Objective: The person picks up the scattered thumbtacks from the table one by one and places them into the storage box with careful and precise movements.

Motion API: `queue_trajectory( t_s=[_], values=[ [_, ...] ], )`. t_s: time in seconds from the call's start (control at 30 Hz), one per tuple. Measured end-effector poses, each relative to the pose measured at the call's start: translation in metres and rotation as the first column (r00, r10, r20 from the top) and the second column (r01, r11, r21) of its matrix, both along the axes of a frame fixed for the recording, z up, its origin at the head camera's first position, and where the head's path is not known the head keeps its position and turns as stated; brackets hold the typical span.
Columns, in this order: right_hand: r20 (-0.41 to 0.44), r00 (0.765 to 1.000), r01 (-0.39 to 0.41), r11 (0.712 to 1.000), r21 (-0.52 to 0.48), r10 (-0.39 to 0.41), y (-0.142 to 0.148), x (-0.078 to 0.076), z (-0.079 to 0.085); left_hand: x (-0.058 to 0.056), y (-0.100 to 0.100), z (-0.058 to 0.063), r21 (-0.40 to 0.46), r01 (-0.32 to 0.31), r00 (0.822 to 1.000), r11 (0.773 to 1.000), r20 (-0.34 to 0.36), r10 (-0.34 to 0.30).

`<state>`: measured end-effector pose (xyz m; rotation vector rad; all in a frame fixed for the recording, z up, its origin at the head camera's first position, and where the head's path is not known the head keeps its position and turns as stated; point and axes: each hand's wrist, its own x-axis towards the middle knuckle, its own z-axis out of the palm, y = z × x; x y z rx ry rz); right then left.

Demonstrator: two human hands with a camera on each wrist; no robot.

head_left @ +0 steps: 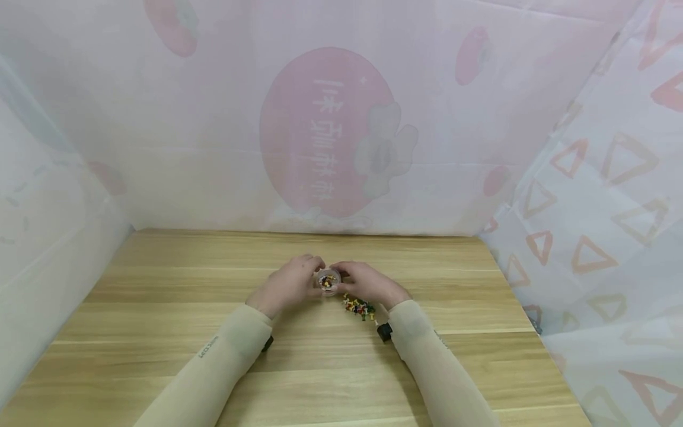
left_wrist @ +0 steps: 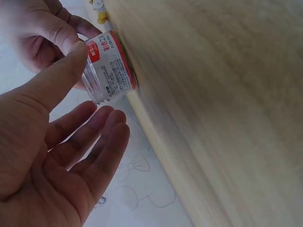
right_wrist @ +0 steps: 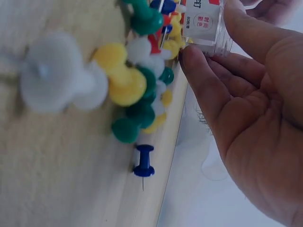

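Jar: clear, with a white and red printed label (left_wrist: 116, 66); I see the jar (left_wrist: 94, 81) upright, mouth up, about midway between the table's left and right edges and fairly near its far edge.
Jar contents: a few push pins (head_left: 328, 282), yellow, white and dark, visible to me through the mouth.
Left hand (head_left: 292, 283): thumb laid against the jar; the other fingers loosely bent, just beside it and apart from it in my left wrist view. I log the hand as relaxed and open.
Right hand (head_left: 368, 283): thumb and forefinger pinch the jar on the side facing the table's right edge.
Pin pile (head_left: 358, 306): green, yellow, white, red and blue; loose on the table, toward its right edge from the jar and closer to the person.
Blue pin (right_wrist: 144, 161): on its side just beside the pile, needle showing.
White pin (right_wrist: 52, 73): large and blurred in my right wrist view.
Sleeves (head_left: 213, 367): pale beige; a black block (head_left: 384, 332) shows by the right cuff.
Table (head_left: 320, 385): light wood grain, its far edge along a pale backdrop (head_left: 203, 136) printed in pink.
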<state>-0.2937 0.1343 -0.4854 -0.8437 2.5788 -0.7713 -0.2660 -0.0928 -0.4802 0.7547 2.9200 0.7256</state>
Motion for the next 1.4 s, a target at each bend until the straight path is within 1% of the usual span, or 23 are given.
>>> queue_trajectory(
  t_s=[0.17,0.27,0.4,0.47,0.6,0.77,0.87,1.03,1.17,1.23,1.4],
  values=[
    [0.034,0.999,0.014,1.0,-0.021,-0.013,0.002,0.001,0.002,0.0,0.0,-0.004,-0.012,0.0,1.0,1.0,-0.008,0.0],
    [0.056,0.998,0.022,0.999,-0.046,-0.019,0.007,0.0,0.007,-0.001,0.003,-0.005,-0.009,-0.004,1.0,1.0,0.007,0.004],
    [0.051,0.998,0.036,0.998,-0.056,-0.033,0.016,-0.002,0.013,-0.001,0.006,-0.004,-0.008,-0.017,0.999,1.0,0.037,0.017],
    [0.032,0.999,0.044,0.998,-0.045,-0.043,0.02,-0.004,0.015,-0.001,0.007,-0.002,-0.008,-0.02,0.999,1.0,0.044,0.02],
    [-0.032,0.998,0.045,0.999,-0.006,-0.045,0.029,-0.007,0.02,-0.003,0.009,0.001,-0.012,-0.003,0.999,1.0,0.042,0.004],
    [-0.062,0.996,0.065,0.997,0.046,-0.062,0.039,-0.007,0.025,-0.002,0.007,0.003,0.021,0.017,0.997,1.0,0.074,-0.018],
    [-0.071,0.996,0.067,0.995,0.072,-0.062,0.042,-0.004,0.028,0.0,0.005,0.0,0.036,0.02,0.996,0.999,0.089,-0.023],
    [-0.081,0.995,0.066,0.989,0.136,-0.055,0.045,0.002,0.029,0.003,-0.001,-0.006,0.044,0.003,0.994,0.999,0.108,-0.008],
    [-0.118,0.992,0.056,0.975,0.214,-0.031,0.049,0.005,0.031,0.008,-0.005,-0.004,0.072,-0.005,0.991,0.997,0.131,-0.005],
    [-0.142,0.99,0.04,0.969,0.246,-0.005,0.052,0.006,0.032,0.009,-0.007,-0.003,0.08,-0.001,0.991,0.997,0.136,-0.01],
    [-0.154,0.984,-0.043,0.957,0.287,0.091,0.058,0.01,0.031,0.008,-0.009,-0.004,0.069,0.004,0.991,0.998,0.137,-0.013]
  ],
)
